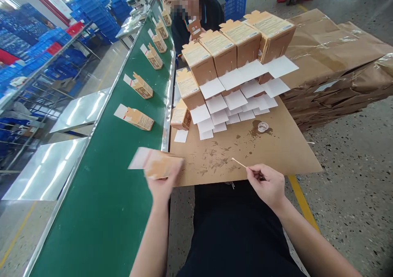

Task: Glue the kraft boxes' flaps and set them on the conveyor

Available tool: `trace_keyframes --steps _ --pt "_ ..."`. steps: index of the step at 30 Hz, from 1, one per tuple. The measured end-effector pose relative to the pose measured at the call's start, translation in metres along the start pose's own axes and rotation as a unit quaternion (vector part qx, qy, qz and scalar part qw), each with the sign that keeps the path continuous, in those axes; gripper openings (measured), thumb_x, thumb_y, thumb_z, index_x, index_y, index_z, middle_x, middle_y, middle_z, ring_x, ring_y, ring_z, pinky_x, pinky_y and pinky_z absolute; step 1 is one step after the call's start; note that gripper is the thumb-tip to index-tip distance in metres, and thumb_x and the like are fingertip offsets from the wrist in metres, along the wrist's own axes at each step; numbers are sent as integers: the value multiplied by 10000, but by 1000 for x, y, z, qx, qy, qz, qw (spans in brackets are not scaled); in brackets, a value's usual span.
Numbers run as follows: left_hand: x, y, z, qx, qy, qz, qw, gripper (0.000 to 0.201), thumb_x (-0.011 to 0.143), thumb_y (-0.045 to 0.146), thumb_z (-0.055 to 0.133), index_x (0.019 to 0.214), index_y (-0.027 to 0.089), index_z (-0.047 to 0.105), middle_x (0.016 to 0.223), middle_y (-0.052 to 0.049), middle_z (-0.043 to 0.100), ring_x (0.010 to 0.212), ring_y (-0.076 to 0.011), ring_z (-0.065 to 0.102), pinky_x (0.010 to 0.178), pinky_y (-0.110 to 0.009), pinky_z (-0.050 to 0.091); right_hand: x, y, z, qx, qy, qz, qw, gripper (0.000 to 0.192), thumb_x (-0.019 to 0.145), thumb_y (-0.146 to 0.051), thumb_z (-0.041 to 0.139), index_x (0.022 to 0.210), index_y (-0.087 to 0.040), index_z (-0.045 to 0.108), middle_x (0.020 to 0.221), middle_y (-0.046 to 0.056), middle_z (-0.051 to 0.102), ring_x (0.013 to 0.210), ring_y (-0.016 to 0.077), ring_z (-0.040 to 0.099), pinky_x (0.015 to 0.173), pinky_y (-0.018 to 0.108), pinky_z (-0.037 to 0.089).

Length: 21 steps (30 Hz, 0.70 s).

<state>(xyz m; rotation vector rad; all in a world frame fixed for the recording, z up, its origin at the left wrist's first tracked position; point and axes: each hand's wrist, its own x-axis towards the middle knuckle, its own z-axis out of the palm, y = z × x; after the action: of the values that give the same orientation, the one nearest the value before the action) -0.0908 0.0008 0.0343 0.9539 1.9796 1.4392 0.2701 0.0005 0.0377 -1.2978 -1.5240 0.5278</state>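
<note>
A small brown carton [159, 165] with a white flap open at its left end is gripped in the left hand [162, 182], held just over the near edge of the green conveyor belt [101, 211]. It is blurred, so its print and the exact set of the fingers cannot be read. A thin wooden stick [238, 162] is pinched between thumb and fingers of the right hand [267, 185], its tip pointing over the stained cardboard sheet [276, 146].

For the step judged to be in hand, setting the carton down on the belt, it is best laid flat on its side with the flap trailing like the other cartons [138, 119] already spaced along the belt, and clear of the metal rim. The stick is best kept off the carton so that no glue is smeared.

A stack of upright cartons [221, 49] with white flaps hanging stands beyond, beside a small clear dish [263, 126] in a wet patch; its contents cannot be made out. Whether the stick's tip is loaded cannot be told. A seated co-worker [196, 19] is partly hidden behind the stack.
</note>
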Motion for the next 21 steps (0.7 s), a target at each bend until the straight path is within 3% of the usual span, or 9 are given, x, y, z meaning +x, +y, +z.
trace_keyframes --steps 2,4,7,10,13,15,16,18,21 --pt "35 0 -35 -23 110 34 993 990 519 421 1078 1340 252 551 1483 -170 706 1416 -411 697 1250 -648 532 4 3 -3 3 17 -8 1000 267 1036 -278 697 771 -264 722 618 -11 695 487 140 616 490 266 547" --pt "67 -1 -67 -27 164 36 985 1043 480 373 1079 1348 238 517 1528 -189 674 1442 -384 682 1258 -621 528 10 7 -4 10 26 -19 999 260 1036 -289 706 777 -266 724 613 -18 690 479 138 613 478 261 547" --pt "95 -6 -96 -3 164 -17 986 947 459 308 1072 1238 238 538 1484 -193 686 1456 -394 669 1272 -615 514 19 12 -4 15 28 -28 999 245 1029 -288 721 786 -256 735 616 -23 690 483 133 620 488 253 555" --pt "91 -14 -105 1 122 -42 992 928 441 273 1059 1211 249 541 1466 -184 686 1504 -426 626 1313 -642 461 22 20 -11 1 37 -16 999 244 1034 -310 726 799 -246 751 627 -13 697 497 138 627 504 263 558" --pt "61 -25 -102 23 208 -3 978 911 466 301 1018 1231 274 525 1468 -142 660 1558 -449 566 1360 -670 394 19 29 -28 -40 70 9 997 276 1033 -380 735 799 -236 765 634 2 702 502 150 627 504 284 552" --pt "39 -26 -92 40 269 67 960 787 568 381 967 1224 308 538 1450 -79 653 1531 -445 586 1345 -704 417 20 35 -43 -71 96 23 993 296 1023 -418 742 798 -229 776 634 9 700 503 153 619 508 290 552" --pt "33 -23 -84 39 270 105 956 702 632 420 939 1211 327 553 1430 -49 656 1497 -439 613 1321 -730 444 23 38 -50 -85 107 27 990 299 1017 -427 743 799 -226 780 637 14 700 506 153 616 513 290 553" --pt "37 -7 -59 19 216 162 963 558 725 473 900 1171 352 587 1373 -28 677 1422 -428 662 1272 -769 485 34 44 -62 -113 116 30 986 304 1002 -442 738 797 -222 781 648 29 703 525 160 626 532 296 562" --pt "83 34 -4 5 106 172 979 486 794 519 859 1158 299 624 1320 -97 710 1388 -430 673 1247 -743 502 63 53 -69 -161 90 41 982 326 975 -487 714 778 -229 749 660 44 705 564 192 664 580 329 579"
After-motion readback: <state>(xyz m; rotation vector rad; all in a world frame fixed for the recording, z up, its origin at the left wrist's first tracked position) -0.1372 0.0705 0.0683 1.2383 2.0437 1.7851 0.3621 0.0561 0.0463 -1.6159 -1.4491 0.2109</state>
